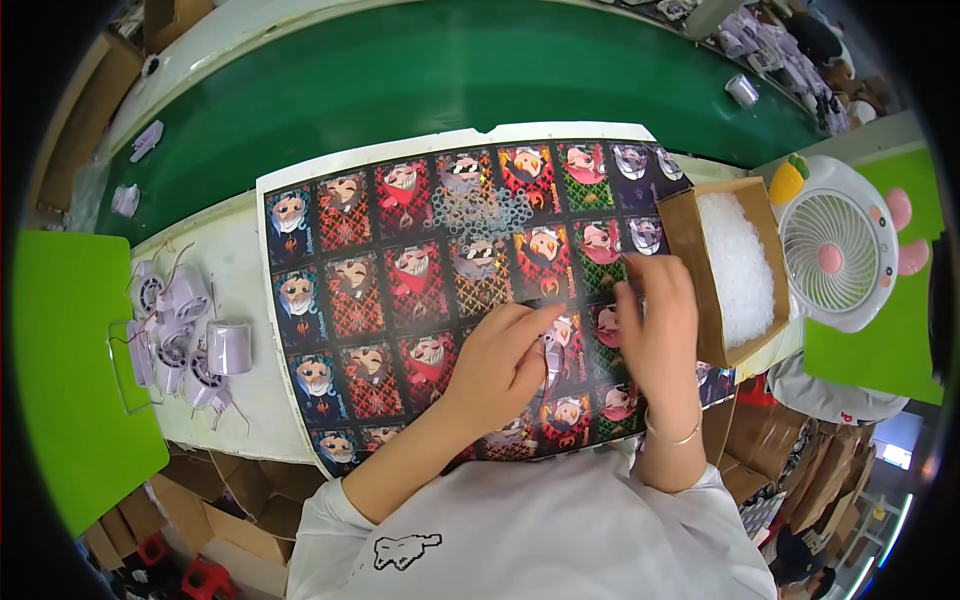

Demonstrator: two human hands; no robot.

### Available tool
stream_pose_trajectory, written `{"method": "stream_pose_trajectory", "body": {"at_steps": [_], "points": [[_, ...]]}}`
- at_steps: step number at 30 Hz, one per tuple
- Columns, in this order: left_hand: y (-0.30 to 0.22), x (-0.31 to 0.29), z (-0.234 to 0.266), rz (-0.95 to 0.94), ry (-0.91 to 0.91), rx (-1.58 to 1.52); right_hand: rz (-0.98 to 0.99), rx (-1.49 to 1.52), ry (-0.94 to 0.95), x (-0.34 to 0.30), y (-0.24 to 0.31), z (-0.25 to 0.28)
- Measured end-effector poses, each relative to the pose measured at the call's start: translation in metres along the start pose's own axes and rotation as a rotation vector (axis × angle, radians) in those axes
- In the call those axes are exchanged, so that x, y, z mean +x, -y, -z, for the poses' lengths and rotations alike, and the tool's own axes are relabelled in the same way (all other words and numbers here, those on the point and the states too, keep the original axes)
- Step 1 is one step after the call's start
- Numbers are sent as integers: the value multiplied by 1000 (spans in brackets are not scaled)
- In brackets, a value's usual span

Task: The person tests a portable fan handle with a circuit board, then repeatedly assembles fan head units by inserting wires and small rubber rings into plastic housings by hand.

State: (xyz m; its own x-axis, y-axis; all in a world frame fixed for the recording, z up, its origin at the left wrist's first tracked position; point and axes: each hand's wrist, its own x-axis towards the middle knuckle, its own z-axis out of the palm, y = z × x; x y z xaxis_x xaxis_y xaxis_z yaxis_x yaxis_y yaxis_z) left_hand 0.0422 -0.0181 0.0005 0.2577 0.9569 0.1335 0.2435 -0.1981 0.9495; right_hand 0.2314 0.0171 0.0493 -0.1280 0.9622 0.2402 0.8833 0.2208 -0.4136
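A large glossy sheet (400, 270) printed with rows of cartoon character cards covers the white worktable in front of me. My left hand (500, 360) rests on its lower middle, fingers curled, pinching a small silvery part (552, 345) against the sheet. My right hand (655, 320) hovers just to the right with fingers bent down over the same spot; a thin bangle circles its wrist. A cluster of small clear rings (480, 210) lies on the sheet's upper middle.
An open cardboard box (700, 300) of clear small pieces stands at the right. A white desk fan (835, 245) sits beyond it on a green mat. Lilac fan housings (180, 330) are piled at the left. A green conveyor belt (450, 70) runs behind the sheet.
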Motion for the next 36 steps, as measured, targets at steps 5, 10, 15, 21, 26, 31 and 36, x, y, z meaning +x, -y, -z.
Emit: {"method": "stream_pose_trajectory", "body": {"at_steps": [5, 10, 15, 21, 26, 31, 36], "points": [[2, -1, 0, -53, 4, -9, -14, -410, 140, -13, -28, -29], [2, 0, 1, 0, -3, -34, 95, 250, 202, -36, 22, -11], [1, 0, 1, -4, 6, -54, 129, 343, 228, -43, 35, 1], [0, 1, -1, 3, -10, -22, 70, 317, 120, -50, 44, -11], [1, 1, -8, -3, -76, -31, -9, 301, 32, -55, 50, -21], [1, 1, -8, -20, -87, -11, -31, 323, 10, -56, 51, -24], [0, 1, -9, -4, -81, 7, -55, 306, -19, -53, 52, -24]]}}
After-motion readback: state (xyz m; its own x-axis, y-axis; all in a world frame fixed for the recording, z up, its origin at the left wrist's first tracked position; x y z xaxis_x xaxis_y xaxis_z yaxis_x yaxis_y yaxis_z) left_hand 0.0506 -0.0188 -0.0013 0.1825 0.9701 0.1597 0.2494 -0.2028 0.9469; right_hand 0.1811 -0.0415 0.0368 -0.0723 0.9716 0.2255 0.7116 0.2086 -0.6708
